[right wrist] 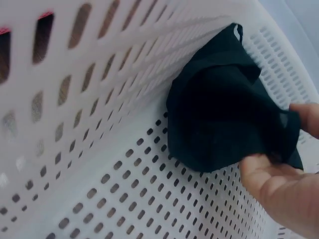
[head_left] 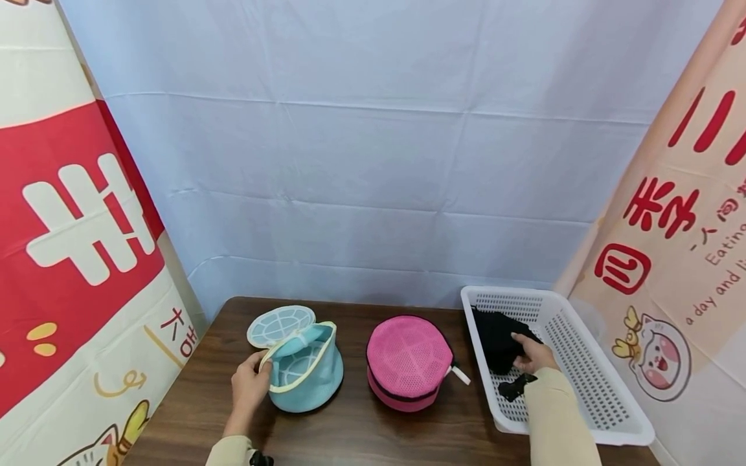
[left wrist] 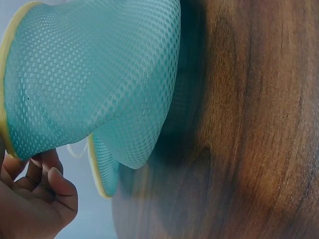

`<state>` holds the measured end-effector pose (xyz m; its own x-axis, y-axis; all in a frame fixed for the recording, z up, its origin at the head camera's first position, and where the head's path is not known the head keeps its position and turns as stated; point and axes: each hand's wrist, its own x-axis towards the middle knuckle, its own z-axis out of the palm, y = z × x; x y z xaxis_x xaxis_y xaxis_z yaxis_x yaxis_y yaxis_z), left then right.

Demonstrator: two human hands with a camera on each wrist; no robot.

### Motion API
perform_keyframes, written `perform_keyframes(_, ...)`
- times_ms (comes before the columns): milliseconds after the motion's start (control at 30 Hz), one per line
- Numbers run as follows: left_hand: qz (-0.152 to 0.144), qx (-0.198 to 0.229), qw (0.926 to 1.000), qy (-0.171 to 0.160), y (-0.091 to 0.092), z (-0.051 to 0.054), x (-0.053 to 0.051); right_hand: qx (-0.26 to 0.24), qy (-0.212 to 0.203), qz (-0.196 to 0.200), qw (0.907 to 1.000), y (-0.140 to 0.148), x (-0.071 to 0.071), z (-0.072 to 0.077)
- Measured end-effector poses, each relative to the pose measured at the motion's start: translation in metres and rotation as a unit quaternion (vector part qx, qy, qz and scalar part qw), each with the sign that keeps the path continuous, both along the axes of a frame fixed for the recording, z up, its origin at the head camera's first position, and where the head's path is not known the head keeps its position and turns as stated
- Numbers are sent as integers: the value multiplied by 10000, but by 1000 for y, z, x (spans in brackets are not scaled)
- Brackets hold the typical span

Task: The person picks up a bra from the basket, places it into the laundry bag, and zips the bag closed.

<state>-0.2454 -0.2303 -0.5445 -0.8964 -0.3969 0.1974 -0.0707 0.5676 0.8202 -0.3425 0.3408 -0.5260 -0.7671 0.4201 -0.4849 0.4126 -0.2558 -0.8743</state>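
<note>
My left hand [head_left: 250, 387] pinches the yellow-edged rim of a turquoise mesh laundry bag [head_left: 309, 385]. The bag stands on the table with its top unzipped and its round lid [head_left: 282, 327] folded back behind it. In the left wrist view, the thumb and fingers [left wrist: 62, 186] are at the rim. Over in the white basket [head_left: 603, 362], my right hand [head_left: 533, 356] grips a piece of black cloth [head_left: 498, 336]. The right wrist view shows the black cloth [right wrist: 214, 109] bunched against the basket's side, with finger and thumb at one edge. What kind of garment it is cannot be told.
A round pink mesh laundry bag [head_left: 409, 362] with a closed top and a white tag stands between the turquoise bag and the basket. Everything sits on a dark wooden table [head_left: 350, 433]. A light blue cloth backdrop [head_left: 373, 162] hangs behind, with printed cloths at both sides.
</note>
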Motion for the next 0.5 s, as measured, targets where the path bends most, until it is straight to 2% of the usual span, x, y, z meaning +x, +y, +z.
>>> perform_keyframes(100, 1, -17, 10000, 3, 0, -1, 0, 178, 20, -79, 9998, -3, -3, 0)
perform_keyframes(267, 27, -22, 10000, 4, 0, -1, -1, 134, 96, -363, 9992, -6, -5, 3)
perform_keyframes(500, 2, 10, 10000, -16, 0, 0, 0, 234, -264, -196, 9992, -4, -5, 3)
